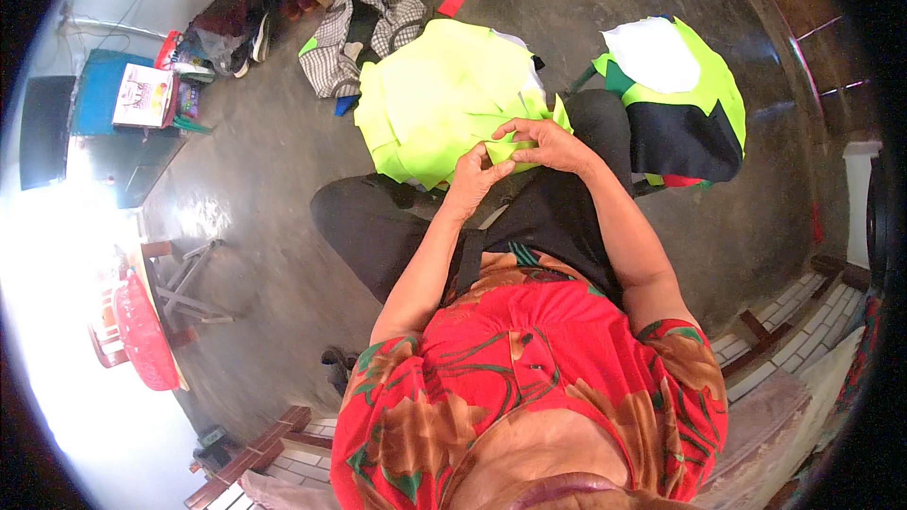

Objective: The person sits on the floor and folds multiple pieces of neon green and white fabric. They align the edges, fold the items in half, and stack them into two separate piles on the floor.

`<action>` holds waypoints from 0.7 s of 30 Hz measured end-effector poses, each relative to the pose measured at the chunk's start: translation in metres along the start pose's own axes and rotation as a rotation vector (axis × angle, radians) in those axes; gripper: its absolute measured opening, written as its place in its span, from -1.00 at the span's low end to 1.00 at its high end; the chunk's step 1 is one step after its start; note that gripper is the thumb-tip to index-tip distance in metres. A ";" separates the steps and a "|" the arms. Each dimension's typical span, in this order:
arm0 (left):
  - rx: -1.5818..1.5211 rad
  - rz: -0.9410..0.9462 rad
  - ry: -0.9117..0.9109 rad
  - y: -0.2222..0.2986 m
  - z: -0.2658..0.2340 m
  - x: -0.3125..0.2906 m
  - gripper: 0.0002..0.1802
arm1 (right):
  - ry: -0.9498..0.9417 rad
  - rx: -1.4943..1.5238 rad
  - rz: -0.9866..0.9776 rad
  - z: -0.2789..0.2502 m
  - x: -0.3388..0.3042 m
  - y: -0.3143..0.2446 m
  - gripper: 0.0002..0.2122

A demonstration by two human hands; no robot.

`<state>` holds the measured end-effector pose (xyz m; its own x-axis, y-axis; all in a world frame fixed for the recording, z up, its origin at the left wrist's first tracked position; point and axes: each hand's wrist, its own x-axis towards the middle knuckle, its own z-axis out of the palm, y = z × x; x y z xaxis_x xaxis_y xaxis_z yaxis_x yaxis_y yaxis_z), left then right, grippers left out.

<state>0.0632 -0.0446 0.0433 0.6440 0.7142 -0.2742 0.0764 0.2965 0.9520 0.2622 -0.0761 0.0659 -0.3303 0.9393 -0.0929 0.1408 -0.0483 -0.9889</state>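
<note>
Both my hands meet over my lap at a small neon yellow-green fabric piece (504, 149). My left hand (472, 179) pinches its lower edge between thumb and fingers. From the other side my right hand (546, 144) grips it with bent fingers, the thumb close to the left fingertips. Just beyond them lies a broad heap of neon yellow fabric pieces (439, 85), overlapping in layers. Part of the held piece is hidden behind my fingers.
Right of my knee, a second heap holds white cloth (652, 55), black cloth (685, 140) and neon cloth. A checked garment (331, 52) and a red scrap (453, 3) lie on the floor. At left are a blue-covered table (97, 94) and a wooden stand (189, 288).
</note>
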 end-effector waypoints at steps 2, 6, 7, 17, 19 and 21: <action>-0.040 0.008 0.056 -0.001 0.004 -0.003 -0.67 | 0.035 -0.097 0.009 0.000 -0.001 -0.003 -0.61; -0.041 0.029 0.096 -0.002 0.001 0.000 -0.74 | 0.145 -0.201 0.028 0.003 -0.001 -0.004 -0.63; -0.082 0.063 0.118 0.000 0.001 0.000 -0.75 | 0.220 -0.222 -0.007 0.005 -0.001 -0.005 -0.65; -0.244 0.347 0.501 0.057 -0.018 0.006 -0.81 | 0.761 -0.309 -0.251 0.003 -0.007 -0.008 -0.89; -0.263 0.399 0.486 0.073 -0.017 0.015 -0.78 | 0.717 -0.291 -0.232 0.006 -0.006 -0.005 -0.89; -0.235 0.389 0.432 0.083 -0.022 0.029 -0.73 | 0.688 -0.282 -0.224 0.006 -0.006 -0.005 -0.89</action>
<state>0.0718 0.0143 0.1114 0.2212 0.9752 0.0095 -0.3024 0.0594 0.9513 0.2583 -0.0835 0.0712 0.2618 0.9205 0.2901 0.4016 0.1694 -0.9000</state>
